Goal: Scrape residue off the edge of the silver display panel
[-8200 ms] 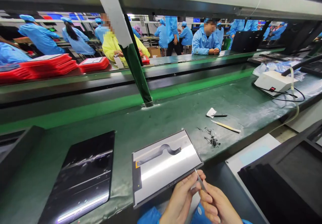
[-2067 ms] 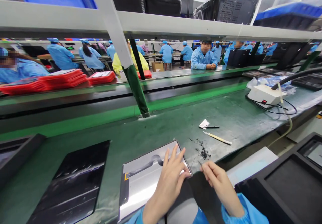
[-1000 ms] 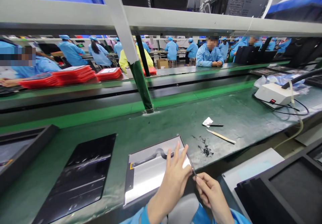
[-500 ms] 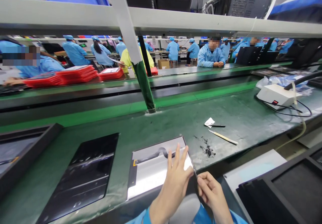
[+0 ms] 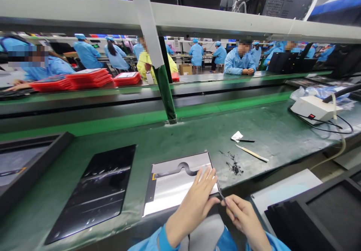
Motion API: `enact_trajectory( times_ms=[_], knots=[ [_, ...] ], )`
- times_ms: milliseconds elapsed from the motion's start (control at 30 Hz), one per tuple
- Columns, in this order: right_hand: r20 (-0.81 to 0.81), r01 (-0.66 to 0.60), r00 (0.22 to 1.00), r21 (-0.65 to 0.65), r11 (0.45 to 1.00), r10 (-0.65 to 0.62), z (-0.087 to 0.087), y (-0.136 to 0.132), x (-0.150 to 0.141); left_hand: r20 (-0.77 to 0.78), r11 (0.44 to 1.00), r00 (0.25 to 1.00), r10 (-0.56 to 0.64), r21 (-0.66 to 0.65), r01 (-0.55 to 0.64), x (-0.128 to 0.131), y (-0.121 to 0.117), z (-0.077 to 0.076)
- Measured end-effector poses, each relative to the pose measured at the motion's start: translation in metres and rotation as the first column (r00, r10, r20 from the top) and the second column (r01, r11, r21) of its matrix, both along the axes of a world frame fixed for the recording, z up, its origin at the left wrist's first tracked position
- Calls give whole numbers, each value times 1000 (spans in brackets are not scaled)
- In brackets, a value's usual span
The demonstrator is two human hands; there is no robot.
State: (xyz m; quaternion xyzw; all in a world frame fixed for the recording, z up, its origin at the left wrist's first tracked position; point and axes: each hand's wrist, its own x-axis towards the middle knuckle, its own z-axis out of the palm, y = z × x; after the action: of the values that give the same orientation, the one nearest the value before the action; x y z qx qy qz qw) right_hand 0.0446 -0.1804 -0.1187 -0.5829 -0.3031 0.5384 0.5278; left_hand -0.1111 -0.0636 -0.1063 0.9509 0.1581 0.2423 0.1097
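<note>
A display panel (image 5: 166, 190) with a silver back and a curved black flex cable (image 5: 183, 166) lies at the bench's front edge. My left hand (image 5: 194, 190) rests flat across its right part, fingers stretched out and thumb toward the near right corner. Just beyond that corner, my right hand (image 5: 239, 209) pinches a thin black strip (image 5: 222, 194) that runs from the panel's right edge. Whether the strip is still stuck there is hard to tell. Left of the panel lies a glossy black glass sheet (image 5: 98, 190).
Black scraps (image 5: 234, 167), a pale-handled knife (image 5: 252, 153) and a black tool with white paper (image 5: 237, 136) lie to the right. A white device (image 5: 316, 109) stands farther right. Dark trays (image 5: 60, 147) flank both sides. A post (image 5: 166, 96) rises behind the panel.
My right hand has drawn slightly away from the panel corner, and more of the black strip shows. My left hand has flattened, its fingers lower and closer together. The view has shifted slightly.
</note>
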Motion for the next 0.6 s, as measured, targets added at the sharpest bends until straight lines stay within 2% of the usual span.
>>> enact_trajectory(
  times_ms=[200,600],
  knots=[
    [-118,-20,993,-83,996,10,-1,-2,5,-30,996,999,10,90,-7,0,-2,-2],
    [-166,22,985,-135,991,-45,4,-1,3,-41,996,999,5,92,-1,-1,-4,3]
  ],
)
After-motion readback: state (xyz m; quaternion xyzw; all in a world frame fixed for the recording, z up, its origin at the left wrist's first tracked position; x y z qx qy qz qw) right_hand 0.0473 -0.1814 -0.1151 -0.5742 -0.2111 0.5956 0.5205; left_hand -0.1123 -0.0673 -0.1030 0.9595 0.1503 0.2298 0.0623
